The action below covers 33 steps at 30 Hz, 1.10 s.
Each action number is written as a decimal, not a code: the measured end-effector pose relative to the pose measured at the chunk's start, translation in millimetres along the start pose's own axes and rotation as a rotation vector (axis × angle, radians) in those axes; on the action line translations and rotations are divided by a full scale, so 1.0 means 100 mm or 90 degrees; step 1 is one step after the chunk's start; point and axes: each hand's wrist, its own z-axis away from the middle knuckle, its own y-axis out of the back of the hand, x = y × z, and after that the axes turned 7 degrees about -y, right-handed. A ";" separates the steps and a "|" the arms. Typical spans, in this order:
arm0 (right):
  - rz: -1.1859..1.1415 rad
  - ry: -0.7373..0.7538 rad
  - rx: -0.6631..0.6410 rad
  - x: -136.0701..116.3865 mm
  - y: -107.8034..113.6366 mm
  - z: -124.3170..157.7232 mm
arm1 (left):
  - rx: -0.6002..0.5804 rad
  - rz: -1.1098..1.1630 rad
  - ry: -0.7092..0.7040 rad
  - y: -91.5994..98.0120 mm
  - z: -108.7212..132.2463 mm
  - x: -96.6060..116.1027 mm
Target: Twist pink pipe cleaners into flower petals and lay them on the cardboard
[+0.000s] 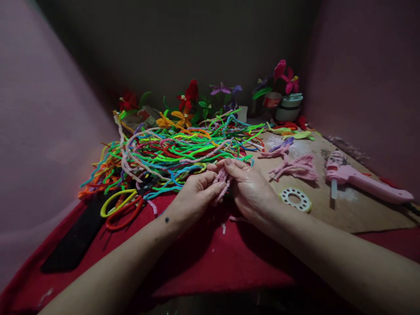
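Observation:
Both hands meet at the middle of the table over a bent pink pipe cleaner piece (222, 176). My left hand (200, 190) pinches it between thumb and fingers from the left. From the right, my right hand (247, 183) grips the same piece, its thumb on top; the fingers beneath are partly hidden. Just beyond the hands lies a big tangle of pipe cleaners (183, 151) in green, blue, pink, orange and other colours. Folded pink pipe cleaner petals (297, 168) rest on the cardboard to the right of my right hand.
Scissors (121, 210) with yellow and red handles and a black flat object (75, 232) lie left. On the cardboard (331, 218) are a pink glue gun (364, 181) and a white ring with holes (295, 199). Pipe cleaner flowers (188, 96) and a lidded jar (289, 107) stand behind.

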 end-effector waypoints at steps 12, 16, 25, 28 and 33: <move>0.185 0.014 -0.038 -0.15 0.11 -0.02 | -0.014 -0.080 -0.023 0.16 -0.02 0.10; 0.146 0.001 -0.024 -0.17 0.12 -0.05 | -0.016 -0.182 -0.059 0.23 -0.02 0.17; 0.224 0.014 0.000 -0.18 0.13 -0.06 | -0.023 -0.023 0.027 0.34 -0.03 0.10; 0.239 0.024 0.010 -0.16 0.13 -0.06 | 0.059 0.048 -0.019 0.30 -0.02 0.09; 0.240 0.014 0.004 -0.11 0.13 -0.05 | 0.119 0.091 -0.082 0.18 0.01 0.09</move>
